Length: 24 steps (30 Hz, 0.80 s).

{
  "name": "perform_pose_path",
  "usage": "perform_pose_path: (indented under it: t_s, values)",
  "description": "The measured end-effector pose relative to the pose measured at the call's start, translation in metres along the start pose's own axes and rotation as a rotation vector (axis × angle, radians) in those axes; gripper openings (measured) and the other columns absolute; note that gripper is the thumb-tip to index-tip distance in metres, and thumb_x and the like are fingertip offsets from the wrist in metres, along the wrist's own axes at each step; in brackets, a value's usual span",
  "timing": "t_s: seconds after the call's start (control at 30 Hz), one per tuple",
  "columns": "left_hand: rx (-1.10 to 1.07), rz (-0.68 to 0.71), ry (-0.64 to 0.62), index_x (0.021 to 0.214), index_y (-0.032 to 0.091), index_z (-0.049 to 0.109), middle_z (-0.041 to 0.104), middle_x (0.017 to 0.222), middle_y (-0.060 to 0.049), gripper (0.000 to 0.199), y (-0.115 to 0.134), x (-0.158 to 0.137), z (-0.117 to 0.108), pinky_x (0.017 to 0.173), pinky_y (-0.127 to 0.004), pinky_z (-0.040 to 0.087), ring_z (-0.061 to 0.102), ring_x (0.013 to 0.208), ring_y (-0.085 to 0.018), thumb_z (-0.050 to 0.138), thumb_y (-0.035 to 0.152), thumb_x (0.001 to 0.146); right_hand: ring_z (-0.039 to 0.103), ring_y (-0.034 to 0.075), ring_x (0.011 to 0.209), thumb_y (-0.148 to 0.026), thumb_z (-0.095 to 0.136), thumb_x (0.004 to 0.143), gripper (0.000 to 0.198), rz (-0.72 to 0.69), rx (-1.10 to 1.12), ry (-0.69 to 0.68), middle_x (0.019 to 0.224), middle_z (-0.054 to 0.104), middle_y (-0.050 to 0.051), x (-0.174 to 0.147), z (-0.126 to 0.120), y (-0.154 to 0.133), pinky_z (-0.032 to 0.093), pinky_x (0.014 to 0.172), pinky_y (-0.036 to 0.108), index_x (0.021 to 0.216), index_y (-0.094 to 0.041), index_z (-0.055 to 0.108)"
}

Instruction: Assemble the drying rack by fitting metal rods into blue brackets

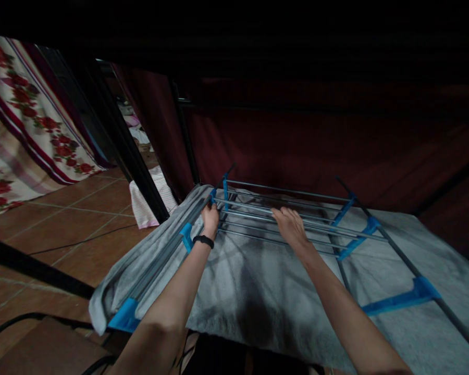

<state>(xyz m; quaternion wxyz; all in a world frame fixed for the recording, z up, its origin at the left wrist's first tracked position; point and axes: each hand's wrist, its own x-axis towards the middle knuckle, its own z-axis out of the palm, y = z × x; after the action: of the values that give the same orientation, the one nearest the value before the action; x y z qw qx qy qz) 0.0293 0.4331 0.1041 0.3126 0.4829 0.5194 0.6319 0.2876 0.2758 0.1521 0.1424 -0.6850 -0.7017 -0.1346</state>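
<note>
A rack (289, 202) of thin grey metal tubes joined by blue plastic brackets lies on a grey blanket (234, 297). At its left end, my left hand (210, 217), with a dark wristband, closes round a tube end beside a small blue bracket (213, 196). My right hand (291, 225) is closed over the front crosswise tubes, near the middle of their length; its fingertips curl out of sight. Side tubes run towards me on both sides. A larger blue bracket (402, 297) sits on the right side, another blue bracket (123, 315) at the near left.
Dark metal posts (128, 151) frame the bed, with a dark beam overhead. A maroon curtain (297, 146) hangs behind. Left are a floral cloth (35, 114), a striped cloth (148, 200) and the tiled floor (74, 224) with a cable. A brown chair seat (42, 349) is at lower left.
</note>
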Motion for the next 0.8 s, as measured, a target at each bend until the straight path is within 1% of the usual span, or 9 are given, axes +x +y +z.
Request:
perform_pose_path:
  t_s: [0.07,0.2,0.37,0.6,0.8]
  values:
    - [0.025,-0.011,0.007,0.121,0.013,0.069,0.066,0.134,-0.013,0.038,0.000,0.002,0.000,0.122,-0.040,0.030,0.049,0.139,-0.026,0.058,0.014,0.085,0.054,0.023,0.099,-0.030,0.037,0.106,0.036,-0.015,-0.007,0.004,0.104,0.065,0.010,0.002,0.000,0.002,0.032,0.085,0.035,0.131,-0.024,0.062]
    - [0.062,-0.018,0.007,0.122,0.013,0.069,0.065,0.134,-0.013,0.036,-0.001,0.004,-0.001,0.121,-0.040,0.030,0.050,0.137,-0.027,0.058,0.017,0.088,0.055,0.023,0.096,-0.030,0.038,0.106,0.035,-0.031,-0.024,0.012,0.103,0.065,0.009,0.004,0.003,0.004,0.032,0.083,0.034,0.130,-0.023,0.063]
    - [0.051,-0.020,0.015,0.125,0.011,0.067,0.063,0.137,-0.015,0.038,-0.007,0.005,0.000,0.119,-0.037,0.034,0.053,0.135,-0.026,0.058,0.022,0.090,0.055,0.022,0.096,-0.030,0.038,0.106,0.035,-0.027,-0.051,0.027,0.102,0.066,0.008,0.003,0.008,0.004,0.033,0.084,0.034,0.131,-0.024,0.063]
    - [0.038,-0.033,0.017,0.125,0.011,0.068,0.063,0.137,-0.015,0.039,-0.010,0.005,0.000,0.118,-0.037,0.036,0.055,0.133,-0.028,0.059,0.023,0.089,0.056,0.023,0.097,-0.031,0.036,0.106,0.038,-0.018,-0.046,0.031,0.103,0.066,0.009,0.006,0.010,0.006,0.034,0.085,0.034,0.132,-0.023,0.063]
    - [0.062,-0.032,0.006,0.124,0.011,0.068,0.064,0.137,-0.015,0.040,-0.014,0.007,-0.002,0.118,-0.036,0.034,0.053,0.135,-0.027,0.060,0.026,0.088,0.056,0.022,0.096,-0.031,0.039,0.106,0.036,-0.038,-0.041,0.012,0.101,0.066,0.008,0.006,0.008,0.006,0.034,0.084,0.034,0.131,-0.024,0.063]
